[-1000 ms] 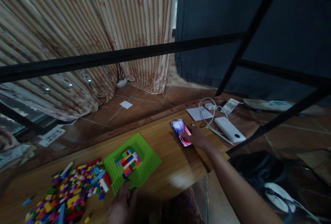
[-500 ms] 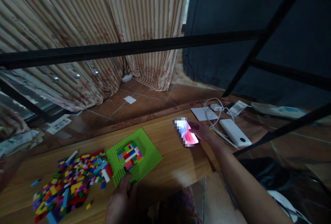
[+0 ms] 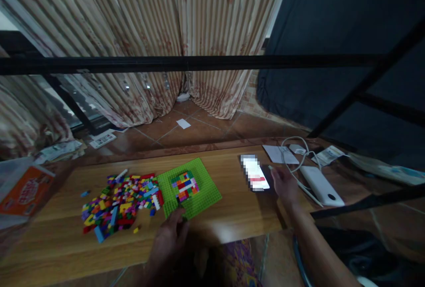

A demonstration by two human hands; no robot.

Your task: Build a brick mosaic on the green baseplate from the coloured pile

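Green baseplate (image 3: 207, 194) at lower centre of frame, flat on the wooden worktop (image 3: 229, 161). A compact multicoloured brick patch (image 3: 185, 186) sits near its middle; green studs show all round it. Loose bricks (image 3: 126, 207) heaped at lower left, nearest ones right up against the plate's left side. A few strays at the heap's edges.

Progress, my judgement: partway. One patch assembled, most of the bricks unplaced; how many more are due on the plate cannot be read.

Left hand (image 3: 170, 234) at the plate's near edge, fingers bent over it; cannot tell whether its grip is closed on anything. Right hand (image 3: 284, 185), right of centre, just beside a lit phone (image 3: 255, 174), fingers partly curled; whether it pinches something small, unclear.

Containers: orange-and-white package (image 3: 25, 192) at left edge, contents hidden. Bricks lie directly on the worktop, uncontained.
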